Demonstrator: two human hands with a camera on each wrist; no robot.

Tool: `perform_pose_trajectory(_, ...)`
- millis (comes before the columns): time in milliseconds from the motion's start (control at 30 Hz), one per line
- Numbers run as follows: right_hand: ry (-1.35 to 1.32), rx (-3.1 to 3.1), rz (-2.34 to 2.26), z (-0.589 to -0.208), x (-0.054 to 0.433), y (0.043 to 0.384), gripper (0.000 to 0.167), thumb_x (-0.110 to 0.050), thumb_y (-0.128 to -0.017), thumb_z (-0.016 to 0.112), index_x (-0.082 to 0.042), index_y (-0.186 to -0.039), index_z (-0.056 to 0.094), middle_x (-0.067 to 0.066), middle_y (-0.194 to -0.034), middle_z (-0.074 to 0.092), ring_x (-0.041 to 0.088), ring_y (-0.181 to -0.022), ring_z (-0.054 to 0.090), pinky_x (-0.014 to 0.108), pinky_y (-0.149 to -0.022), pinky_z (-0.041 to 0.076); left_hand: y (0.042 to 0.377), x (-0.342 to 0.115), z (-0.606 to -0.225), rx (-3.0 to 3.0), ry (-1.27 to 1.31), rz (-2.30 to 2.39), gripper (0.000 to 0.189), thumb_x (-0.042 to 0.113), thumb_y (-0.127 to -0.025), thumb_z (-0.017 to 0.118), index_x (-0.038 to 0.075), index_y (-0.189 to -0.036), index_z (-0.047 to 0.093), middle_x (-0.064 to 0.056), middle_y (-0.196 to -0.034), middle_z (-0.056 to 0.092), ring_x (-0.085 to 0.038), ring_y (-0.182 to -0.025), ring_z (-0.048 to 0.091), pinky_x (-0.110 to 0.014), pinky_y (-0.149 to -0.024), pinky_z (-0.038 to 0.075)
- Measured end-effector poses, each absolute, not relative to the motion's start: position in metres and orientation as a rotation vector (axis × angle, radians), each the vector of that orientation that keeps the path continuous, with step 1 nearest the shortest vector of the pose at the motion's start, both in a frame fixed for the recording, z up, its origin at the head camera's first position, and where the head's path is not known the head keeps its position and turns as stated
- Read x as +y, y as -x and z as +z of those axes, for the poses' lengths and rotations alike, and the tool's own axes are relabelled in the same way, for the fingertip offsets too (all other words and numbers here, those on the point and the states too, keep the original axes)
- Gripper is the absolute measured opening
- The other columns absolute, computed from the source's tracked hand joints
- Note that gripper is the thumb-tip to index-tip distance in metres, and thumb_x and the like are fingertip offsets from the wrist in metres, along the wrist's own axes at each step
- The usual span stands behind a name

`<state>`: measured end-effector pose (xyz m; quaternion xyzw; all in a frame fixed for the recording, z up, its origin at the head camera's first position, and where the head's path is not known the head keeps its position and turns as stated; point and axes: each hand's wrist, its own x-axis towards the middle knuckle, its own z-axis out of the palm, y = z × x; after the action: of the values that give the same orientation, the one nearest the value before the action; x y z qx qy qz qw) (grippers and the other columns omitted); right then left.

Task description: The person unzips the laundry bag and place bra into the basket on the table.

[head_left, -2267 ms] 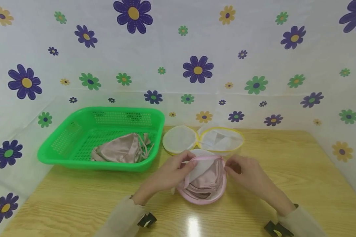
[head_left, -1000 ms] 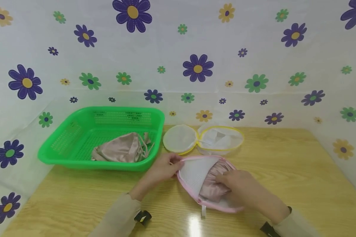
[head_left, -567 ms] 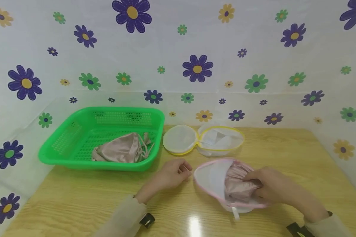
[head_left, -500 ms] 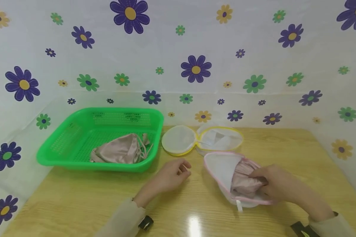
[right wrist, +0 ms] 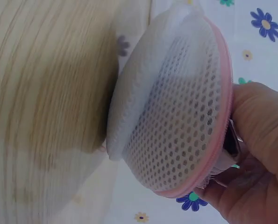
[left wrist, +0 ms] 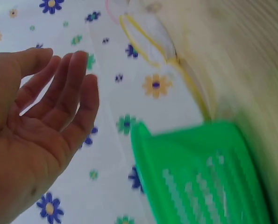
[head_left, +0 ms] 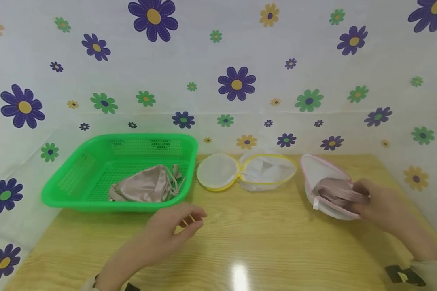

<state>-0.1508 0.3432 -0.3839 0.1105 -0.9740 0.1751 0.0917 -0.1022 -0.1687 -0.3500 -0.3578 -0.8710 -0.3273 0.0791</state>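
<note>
At the right side of the table, my right hand [head_left: 384, 206] grips the rim of a white mesh laundry bag [head_left: 315, 171] with pink zipper trim. A crumpled mauve satin cloth [head_left: 333, 192] lies inside the bag by my fingers. The right wrist view shows the thumb over the pink edge of the mesh bag [right wrist: 176, 121], with the fingers partly hidden beyond it. My left hand [head_left: 164, 228] hovers in front of the green basket [head_left: 51, 196], fingers loosely bent and holding nothing. In the basket lies a mauve satin drawstring pouch [head_left: 142, 186].
A second mesh laundry bag [head_left: 220, 171], trimmed in yellow, lies unzipped at the back of the wooden table [head_left: 262, 234], with white fabric in one half. Behind the table hangs a white flower-print cloth [head_left: 204, 60].
My right hand has carried the pink-trimmed bag, satin inside, from the table's middle to the back right. My left hand let go of its edge and moved left towards the basket.
</note>
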Motion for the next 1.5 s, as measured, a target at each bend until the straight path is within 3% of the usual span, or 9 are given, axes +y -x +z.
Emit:
perform_pose_trajectory(167,-0.322,-2.745,0.461,-0.39,0.351,0.152,0.04,-0.007,-0.071,0.083,0.0,-0.107,0.068,0.026,-0.091,0.073,0.035,-0.072,0.065,0.043,-0.062,0.047,0.095,-0.213,-0.341,-2.428,0.89,-0.623,0.029,0.007,-0.085,0.08,0.018,-0.111,0.071,0.011,-0.102,0.072,-0.009,-0.089,0.07,-0.028,-0.08,0.058)
perform_pose_trajectory(367,-0.279,-2.7,0.496,-0.391,0.358,0.154,0.041,-0.001,-0.071,0.078,0.001,-0.11,0.066,0.028,-0.093,0.073,0.031,-0.069,0.062,0.035,-0.058,0.043,0.088,-0.257,-0.347,-2.491,0.712,-0.369,0.034,0.015,-0.081,0.083,0.017,-0.113,0.072,0.004,-0.104,0.072,-0.023,-0.094,0.07,-0.049,-0.072,0.055)
perform_pose_trajectory(500,-0.258,-2.635,0.565,-0.387,0.358,0.158,0.037,-0.003,-0.073,0.077,0.0,-0.108,0.065,0.026,-0.094,0.073,0.003,-0.074,0.055,0.023,-0.058,0.039,0.088,-0.271,-0.356,-2.53,0.665,-0.306,0.036,0.011,-0.077,0.085,0.018,-0.109,0.073,0.006,-0.098,0.071,-0.023,-0.089,0.07,-0.048,-0.071,0.054)
perform_pose_trajectory(667,-0.271,-2.476,0.651,-0.385,0.357,0.16,0.038,0.005,-0.074,0.072,0.008,-0.11,0.06,0.031,-0.095,0.067,-0.026,-0.088,0.03,0.013,-0.063,0.033,0.091,-0.275,-0.36,-2.548,0.655,-0.3,0.035,0.008,-0.076,0.085,0.017,-0.108,0.074,0.005,-0.096,0.071,-0.022,-0.087,0.069,-0.046,-0.073,0.057)
perform_pose_trajectory(800,-0.239,-2.383,0.609,-0.381,0.354,0.162,0.039,0.007,-0.073,0.073,0.01,-0.11,0.061,0.031,-0.094,0.066,-0.019,-0.087,0.039,0.012,-0.064,0.032,0.094,-0.277,-0.358,-2.529,0.653,-0.321,0.036,0.006,-0.075,0.085,0.014,-0.109,0.074,-0.001,-0.099,0.072,-0.025,-0.089,0.07,-0.048,-0.076,0.058)
perform_pose_trajectory(1133,-0.148,-2.197,0.659,-0.379,0.348,0.16,0.035,0.01,-0.076,0.073,0.013,-0.11,0.064,0.034,-0.098,0.07,-0.035,-0.094,0.034,-0.008,-0.072,0.029,0.106,-0.283,-0.362,-2.46,0.67,-0.308,0.032,0.007,-0.074,0.082,0.012,-0.105,0.076,-0.008,-0.098,0.073,-0.033,-0.085,0.068,-0.055,-0.067,0.057)
perform_pose_trajectory(1233,-0.079,-2.142,0.737,-0.378,0.345,0.159,0.033,0.007,-0.08,0.074,0.013,-0.111,0.065,0.002,-0.095,0.075,-0.033,-0.091,0.042,-0.009,-0.073,0.032,0.107,-0.284,-0.364,-2.47,0.636,-0.29,0.03,0.01,-0.075,0.082,0.015,-0.104,0.075,-0.007,-0.099,0.074,-0.035,-0.087,0.068,-0.058,-0.064,0.055)
perform_pose_trajectory(1367,0.116,-2.102,0.882,-0.372,0.339,0.156,0.026,-0.002,-0.084,0.076,0.003,-0.109,0.07,-0.041,-0.095,0.053,-0.026,-0.087,0.05,-0.006,-0.072,0.038,0.107,-0.282,-0.366,-2.507,0.569,-0.267,0.028,0.014,-0.079,0.082,0.018,-0.104,0.073,-0.005,-0.102,0.074,-0.038,-0.092,0.068,-0.067,-0.068,0.053)
perform_pose_trajectory(1500,0.159,-1.994,1.015,-0.364,0.333,0.156,0.023,-0.004,-0.085,0.078,0.0,-0.107,0.072,-0.039,-0.091,0.059,-0.016,-0.084,0.057,-0.002,-0.073,0.045,0.108,-0.278,-0.369,-2.538,0.507,-0.227,0.026,0.017,-0.081,0.083,0.02,-0.103,0.07,-0.005,-0.104,0.073,-0.041,-0.097,0.068,-0.073,-0.073,0.051)
